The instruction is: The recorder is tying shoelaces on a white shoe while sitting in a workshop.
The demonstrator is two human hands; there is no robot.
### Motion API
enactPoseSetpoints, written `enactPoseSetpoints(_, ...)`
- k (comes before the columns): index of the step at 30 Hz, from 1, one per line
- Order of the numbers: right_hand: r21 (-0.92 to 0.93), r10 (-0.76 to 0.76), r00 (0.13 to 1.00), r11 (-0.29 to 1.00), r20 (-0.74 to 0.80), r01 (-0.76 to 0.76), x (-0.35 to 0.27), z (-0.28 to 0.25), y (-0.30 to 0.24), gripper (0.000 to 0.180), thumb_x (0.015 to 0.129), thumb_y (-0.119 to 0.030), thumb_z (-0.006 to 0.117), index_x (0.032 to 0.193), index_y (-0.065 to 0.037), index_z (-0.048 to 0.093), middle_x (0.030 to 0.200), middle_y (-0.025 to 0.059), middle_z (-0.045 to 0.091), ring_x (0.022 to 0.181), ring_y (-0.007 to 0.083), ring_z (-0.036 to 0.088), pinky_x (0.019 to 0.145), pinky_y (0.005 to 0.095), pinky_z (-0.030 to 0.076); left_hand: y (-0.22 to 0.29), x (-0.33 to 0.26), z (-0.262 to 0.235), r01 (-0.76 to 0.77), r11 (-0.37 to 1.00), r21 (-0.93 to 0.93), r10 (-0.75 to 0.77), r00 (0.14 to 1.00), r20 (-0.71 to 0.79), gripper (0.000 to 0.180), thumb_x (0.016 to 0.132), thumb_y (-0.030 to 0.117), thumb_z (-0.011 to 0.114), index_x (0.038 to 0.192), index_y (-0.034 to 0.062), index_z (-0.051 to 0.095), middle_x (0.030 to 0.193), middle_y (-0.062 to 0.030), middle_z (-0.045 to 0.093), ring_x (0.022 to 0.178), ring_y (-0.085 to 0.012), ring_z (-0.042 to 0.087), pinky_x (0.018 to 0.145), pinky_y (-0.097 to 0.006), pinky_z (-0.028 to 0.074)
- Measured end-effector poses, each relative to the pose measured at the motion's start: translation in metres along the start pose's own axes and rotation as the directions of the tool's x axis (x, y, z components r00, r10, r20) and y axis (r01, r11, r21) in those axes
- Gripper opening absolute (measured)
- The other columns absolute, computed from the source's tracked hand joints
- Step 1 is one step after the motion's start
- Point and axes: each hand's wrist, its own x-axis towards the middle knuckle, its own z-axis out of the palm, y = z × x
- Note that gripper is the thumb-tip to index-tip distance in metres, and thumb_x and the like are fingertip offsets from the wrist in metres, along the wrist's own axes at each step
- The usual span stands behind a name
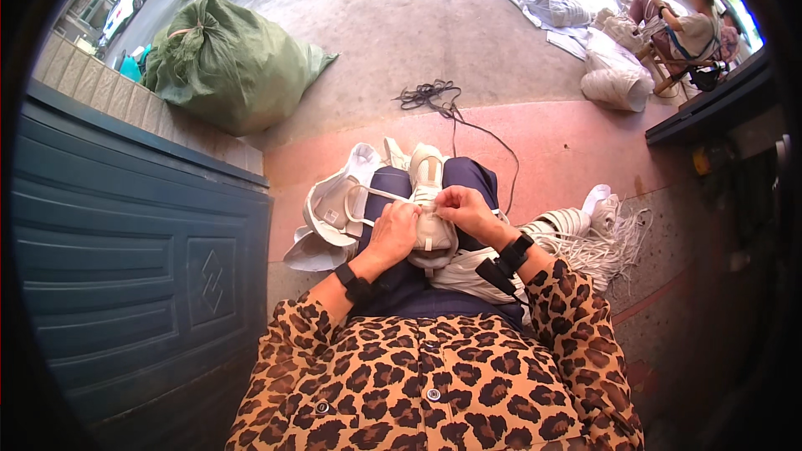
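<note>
— What sits left of the left hand [393,232]?
— One pile of white shoe uppers [334,213]. That hand clasps one white shoe [430,230] on the lap.
— And the right hand [464,210]?
— It pinches the same shoe's top edge. Right of it lies one bundle of white cords [589,238].

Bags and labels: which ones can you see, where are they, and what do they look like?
Green sack: big, lumpy, tied shut, on the ground beside the tiled wall, upper left.
White sack: rounded, on the ground upper right, near a seated person.
Label: small pale patch inside the white shoe piece on the lap.
</note>
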Motion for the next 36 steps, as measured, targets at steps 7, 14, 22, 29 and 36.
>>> enactPoseSetpoints(7, 0.315, 0.172, 0.984, 0.932, 0.052, -0.179, -0.006, -0.008, -0.005, 0.014, 0.076, 0.0, 0.061, 0.09, -0.001, 0.055, 0.078, -0.001, 0.057, 0.071, 0.007, 0.053, 0.062, 0.0197, 0.043, 0.0, 0.01, 0.0, 0.139, 0.953, -0.27, -0.088, 0.977, 0.192, 0.019, 0.084, 0.009, 0.049, 0.094, -0.0032, 0.059, 0.09, -0.015, 0.061, 0.086, -0.0228, 0.058, 0.078, -0.032, 0.044)
enactPoseSetpoints(14, -0.783, -0.428, 0.903, 0.574, -0.036, 0.241, -0.013, 0.015, -0.014, 0.018, 0.074, -0.004, 0.06, 0.092, -0.004, 0.054, 0.08, 0.0116, 0.059, 0.078, 0.0276, 0.058, 0.068, 0.0364, 0.046, 0.0, 0.007, -0.007, 0.111, 0.973, -0.204, -0.083, 0.986, 0.141, 0.019, 0.082, 0.009, 0.052, 0.094, -0.0031, 0.06, 0.088, -0.0146, 0.061, 0.083, -0.0223, 0.059, 0.075, -0.031, 0.045)
enactPoseSetpoints(22, -0.767, -0.545, 0.838, 0.529, 0.021, 0.363, -0.018, 0.014, -0.01, 0.017, 0.073, -0.001, 0.052, 0.089, -0.003, 0.05, 0.078, 0.0161, 0.054, 0.078, 0.0343, 0.054, 0.067, 0.042, 0.044, -0.003, 0.001, 0.0, -0.062, 0.995, -0.084, 0.06, 0.998, -0.023, 0.016, 0.078, 0.008, 0.056, 0.09, -0.0026, 0.059, 0.081, -0.0146, 0.058, 0.076, -0.0246, 0.057, 0.07, -0.033, 0.046)
enactPoseSetpoints(29, -0.701, -0.533, 0.828, 0.524, 0.174, 0.485, -0.008, 0.02, -0.016, 0.02, 0.071, -0.001, 0.052, 0.091, -0.004, 0.047, 0.072, 0.0162, 0.055, 0.073, 0.0363, 0.055, 0.061, 0.0449, 0.044, -0.005, 0.005, -0.003, -0.104, 0.984, -0.143, 0.102, 0.995, -0.024, 0.014, 0.074, 0.009, 0.063, 0.085, -0.0003, 0.058, 0.076, -0.0126, 0.055, 0.073, -0.0255, 0.054, 0.068, -0.033, 0.044)
enactPoseSetpoints(36, -0.821, -0.548, 0.832, 0.437, 0.082, 0.369, -0.016, 0.012, -0.027, 0.028, 0.071, -0.008, 0.058, 0.097, -0.005, 0.049, 0.085, 0.0154, 0.056, 0.078, 0.0329, 0.056, 0.067, 0.0426, 0.045, -0.012, 0.026, -0.015, -0.304, 0.945, 0.123, 0.289, 0.948, 0.131, 0.011, 0.074, 0.011, 0.061, 0.077, 0.0028, 0.055, 0.077, -0.0155, 0.054, 0.075, -0.0321, 0.053, 0.069, -0.04, 0.042)
